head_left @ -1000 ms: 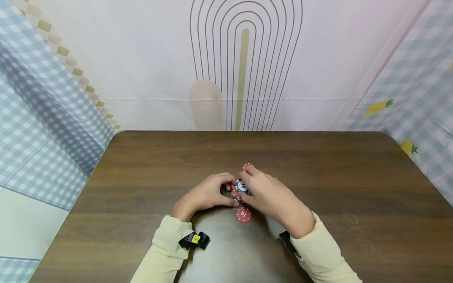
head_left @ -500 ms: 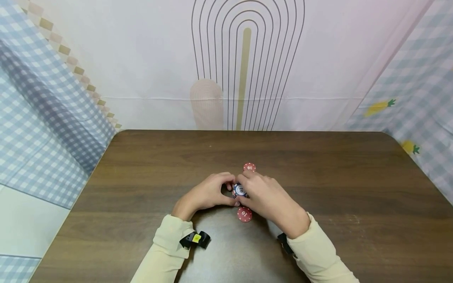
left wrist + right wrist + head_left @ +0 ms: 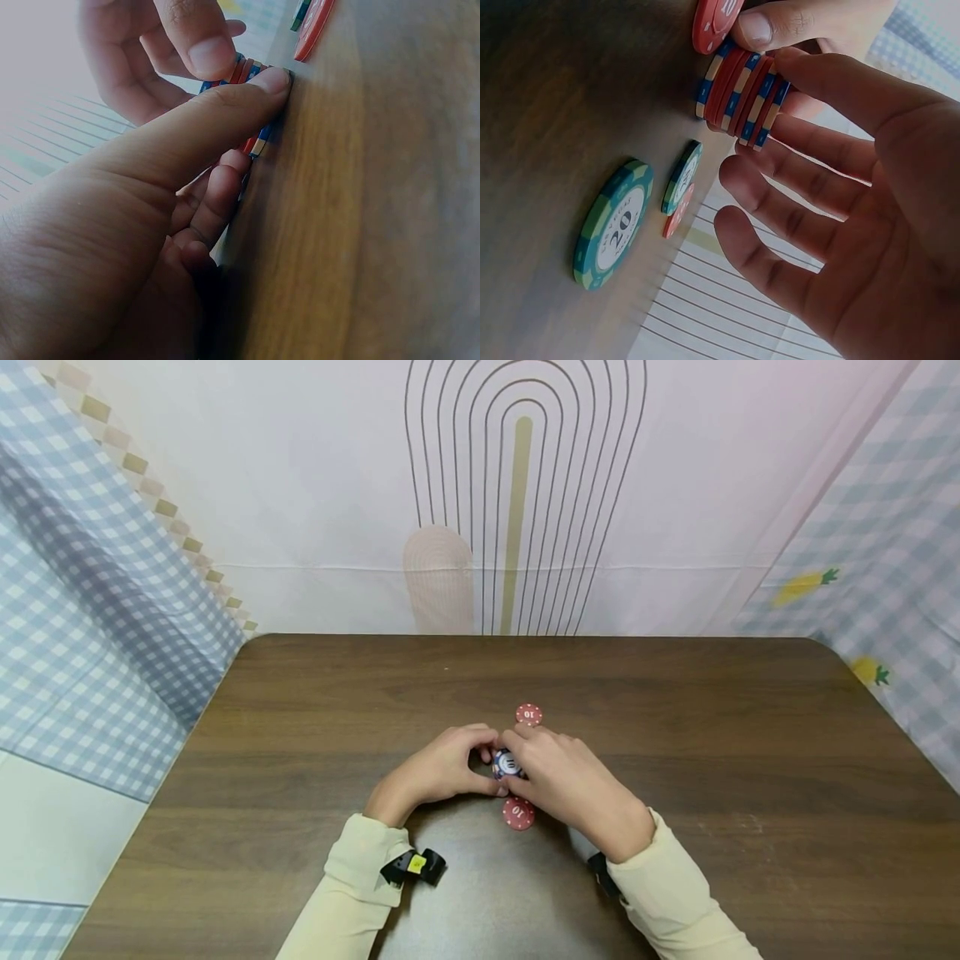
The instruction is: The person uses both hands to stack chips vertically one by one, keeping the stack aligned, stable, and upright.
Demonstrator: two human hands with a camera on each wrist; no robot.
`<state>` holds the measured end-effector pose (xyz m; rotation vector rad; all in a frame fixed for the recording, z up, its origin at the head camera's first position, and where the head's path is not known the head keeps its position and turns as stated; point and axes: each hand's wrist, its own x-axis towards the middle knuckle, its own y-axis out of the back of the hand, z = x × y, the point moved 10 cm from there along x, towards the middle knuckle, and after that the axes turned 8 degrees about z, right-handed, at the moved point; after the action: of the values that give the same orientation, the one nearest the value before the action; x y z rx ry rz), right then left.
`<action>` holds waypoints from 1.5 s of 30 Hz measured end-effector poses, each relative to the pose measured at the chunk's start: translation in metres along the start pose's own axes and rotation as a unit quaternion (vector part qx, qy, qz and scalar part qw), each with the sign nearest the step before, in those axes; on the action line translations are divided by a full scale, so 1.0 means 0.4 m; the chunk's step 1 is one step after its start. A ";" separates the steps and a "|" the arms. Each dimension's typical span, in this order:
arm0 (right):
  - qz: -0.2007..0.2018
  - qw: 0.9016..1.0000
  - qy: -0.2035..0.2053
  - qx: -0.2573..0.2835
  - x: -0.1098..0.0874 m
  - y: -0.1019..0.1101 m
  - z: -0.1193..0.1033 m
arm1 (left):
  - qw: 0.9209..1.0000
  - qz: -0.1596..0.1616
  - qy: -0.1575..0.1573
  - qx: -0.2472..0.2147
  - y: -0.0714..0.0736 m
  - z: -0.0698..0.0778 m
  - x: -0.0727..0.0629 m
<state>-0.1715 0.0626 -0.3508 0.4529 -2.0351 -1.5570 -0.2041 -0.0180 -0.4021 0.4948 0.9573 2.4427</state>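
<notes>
Clearly gripping a stack of chips [image 3: 507, 764] from both sides, upright on the counter [image 3: 337, 693], straight ahead of the body. Angling the left hand [image 3: 442, 766] in from the left with bent wrist, laying the thumb across the near side of the stack and hooking the curled fingers round its far side. Slanting the right hand [image 3: 570, 772] in from the opposite side, pinching the same stack between thumb and forefinger while letting the other fingers [image 3: 780, 214] fan loosely apart, with palm toward the stack. Showing a blue face marked 10 on top, then blue and red edges down the side, slightly uneven. Having a red chip [image 3: 518, 814] flat just nearer the body, and another red chip [image 3: 528, 714] beyond the right fingers. Hiding, from the head view, a green chip [image 3: 613, 225] marked 20 and a second green chip [image 3: 681, 178] behind the right hand. Wearing pale sleeves [image 3: 675, 893].
</notes>
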 end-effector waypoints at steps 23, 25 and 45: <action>0.021 1.000 -0.014 0.014 -0.010 0.092 0.044 | 0.999 -0.009 0.020 -0.024 -0.001 -0.009 0.000; 0.013 1.000 -0.024 0.011 -0.014 0.098 0.050 | 0.999 -0.010 0.024 -0.027 -0.001 -0.009 0.000; -0.182 0.976 -0.116 -0.007 -0.068 0.024 0.097 | 0.999 -0.011 0.032 -0.027 -0.004 -0.010 0.000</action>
<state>-0.1724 0.1107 -0.3547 0.6982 -2.2051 -1.9172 -0.2056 -0.0191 -0.4061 0.3881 0.9139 2.4713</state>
